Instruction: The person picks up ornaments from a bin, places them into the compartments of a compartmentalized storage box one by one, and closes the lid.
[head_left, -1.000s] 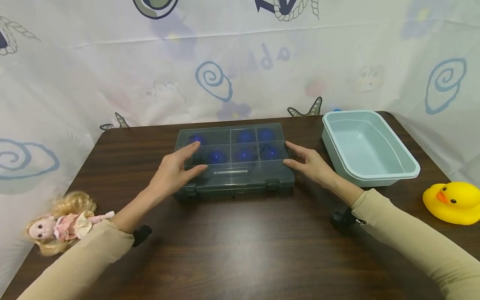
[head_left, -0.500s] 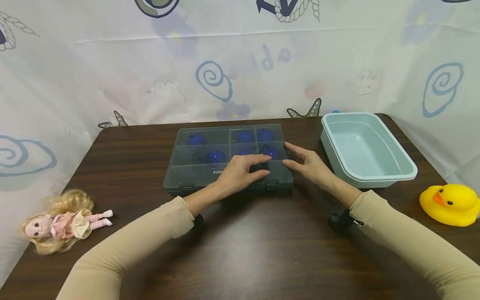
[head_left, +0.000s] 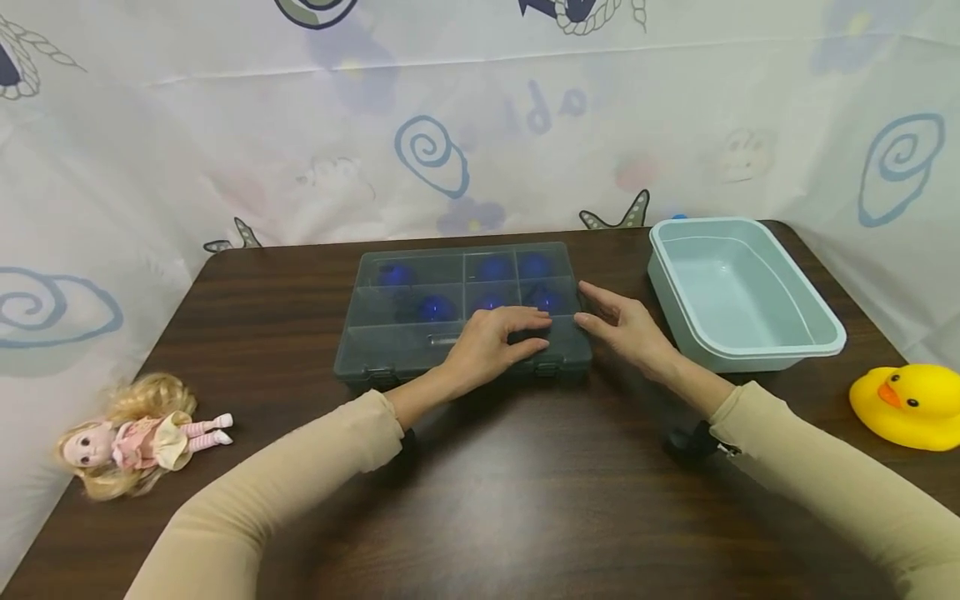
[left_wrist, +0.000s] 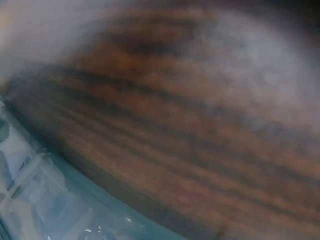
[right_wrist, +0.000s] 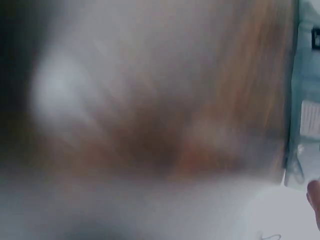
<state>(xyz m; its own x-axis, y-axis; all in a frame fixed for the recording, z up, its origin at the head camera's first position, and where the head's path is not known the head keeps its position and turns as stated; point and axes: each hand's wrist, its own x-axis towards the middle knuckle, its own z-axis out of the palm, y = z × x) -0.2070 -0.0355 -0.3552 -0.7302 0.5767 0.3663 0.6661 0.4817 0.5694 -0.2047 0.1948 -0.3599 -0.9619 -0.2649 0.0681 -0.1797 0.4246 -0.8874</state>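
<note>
A clear grey-green plastic compartment box (head_left: 397,337) lies closed on the table, several round blue things (head_left: 435,309) showing through its lid. Over the lid's right front part is my left hand (head_left: 487,342), fingers fairly straight and pointing right; whether it touches the lid I cannot tell. My right hand (head_left: 630,329) is at the box's right edge with fingers and thumb extended. Part of the box (left_wrist: 75,200) fills the lower left of the left wrist view. The right wrist view has the box's edge (right_wrist: 302,80) and a fingertip (right_wrist: 314,192) at its right.
A pale green plastic tub (head_left: 675,308) stands at the back right of the dark wooden table (head_left: 480,500). Near the right edge sits a yellow rubber duck (head_left: 911,408). At the left lies a blond doll (head_left: 142,442). Behind the table hangs a patterned white cloth (head_left: 300,150).
My left hand has moved right across the box, from its left side to the right front of the lid. The right hand stays beside the box's right edge.
</note>
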